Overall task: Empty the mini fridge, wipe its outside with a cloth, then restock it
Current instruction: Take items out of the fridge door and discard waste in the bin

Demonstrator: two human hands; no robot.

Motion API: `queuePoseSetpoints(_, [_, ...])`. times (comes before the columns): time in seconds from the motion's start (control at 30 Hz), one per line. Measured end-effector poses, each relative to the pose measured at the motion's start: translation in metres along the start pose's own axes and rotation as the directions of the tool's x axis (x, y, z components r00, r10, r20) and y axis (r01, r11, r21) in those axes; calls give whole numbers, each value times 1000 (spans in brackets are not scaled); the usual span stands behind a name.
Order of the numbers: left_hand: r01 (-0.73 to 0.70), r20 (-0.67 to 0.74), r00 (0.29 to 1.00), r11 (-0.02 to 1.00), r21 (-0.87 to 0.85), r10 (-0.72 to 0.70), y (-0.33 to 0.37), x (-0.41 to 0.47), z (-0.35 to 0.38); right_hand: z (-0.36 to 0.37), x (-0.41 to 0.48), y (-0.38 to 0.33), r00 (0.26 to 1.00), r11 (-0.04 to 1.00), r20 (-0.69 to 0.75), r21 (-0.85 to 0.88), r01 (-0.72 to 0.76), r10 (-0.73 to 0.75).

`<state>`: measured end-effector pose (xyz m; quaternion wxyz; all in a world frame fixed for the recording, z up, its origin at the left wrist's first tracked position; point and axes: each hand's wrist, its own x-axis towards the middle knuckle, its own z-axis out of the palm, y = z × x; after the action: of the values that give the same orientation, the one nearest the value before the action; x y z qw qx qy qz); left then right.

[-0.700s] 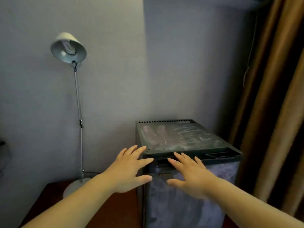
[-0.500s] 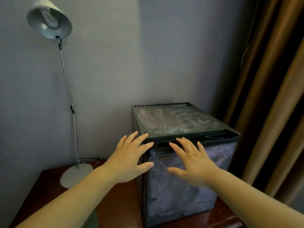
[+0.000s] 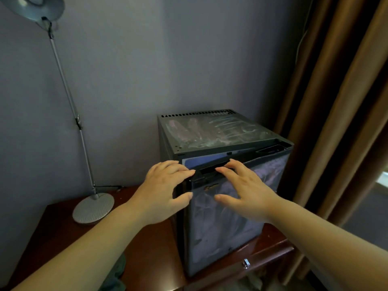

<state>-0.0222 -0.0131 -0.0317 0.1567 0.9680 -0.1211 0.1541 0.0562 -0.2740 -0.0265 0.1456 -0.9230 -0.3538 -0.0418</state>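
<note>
A black boxy mini fridge (image 3: 220, 133) with a slotted vent along the back of its top stands on a dark red-brown wooden table (image 3: 147, 248), in the corner against a grey-blue wall (image 3: 168, 59). Crinkled clear film covers its top and its door (image 3: 231, 217). A blue strip shows between the door's top edge and the cabinet, widest at the left corner, so the door stands slightly ajar there.

The left hand (image 3: 165, 192) rests at the door's top left corner. Its grip is spread, with the fingers close together and nearly straight, their tips on the black recessed handle bar (image 3: 206, 172), and the thumb held apart lower down by the door's left edge. The right hand (image 3: 243, 194) is just beside it, its grip also spread: the fingers fan out with their tips at the same handle bar, and the thumb juts sideways over the door face. Neither hand holds anything.

A grey metal lamp (image 3: 93, 207) with a round ribbed base stands on the table to the left, well apart from the fridge, its thin pole leaning towards a shade at the upper left. A small metal drawer knob (image 3: 245, 263) shows on the table's front. Brown curtains (image 3: 336, 101) hang to the right
</note>
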Motion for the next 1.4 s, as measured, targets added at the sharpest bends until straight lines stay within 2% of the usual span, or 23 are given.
queuePoseSetpoints(0.13, [-118, -14, 993, 987, -113, 117, 44, -23, 2, -15, -57, 16, 998, 993, 63, 120, 2, -10])
queuePoseSetpoints(0.33, [-241, 50, 963, 933, -267, 263, 133, -29, 17, -48, -145, 39, 992, 957, 87, 268, -109, 89])
queuePoseSetpoints(0.47, [-272, 145, 939, 931, -245, 312, 184, -22, 36, -67, -205, 55, 981, 921, 105, 341, -188, 162])
queuePoseSetpoints(0.6, [-275, 216, 926, 946, -174, 309, 225, -7, 52, -85, -258, 75, 966, 903, 111, 343, -258, 234])
queuePoseSetpoints(0.8, [-272, 283, 918, 961, -59, 277, 272, 22, 77, -106, -301, 99, 954, 925, 50, 235, -298, 294])
queuePoseSetpoints(1.03, [-300, 261, 920, 954, -18, 294, 288, 49, 94, -110, -305, 122, 932, 932, -25, -13, -361, 361])
queuePoseSetpoints(1.2, [-310, 277, 916, 951, 25, 291, 272, 68, 111, -108, -299, 134, 892, 852, -137, -266, -452, 431])
queuePoseSetpoints(1.4, [-359, 306, 891, 933, 20, 336, 252, 91, 128, -108, -285, 138, 819, 736, -177, -366, -570, 547])
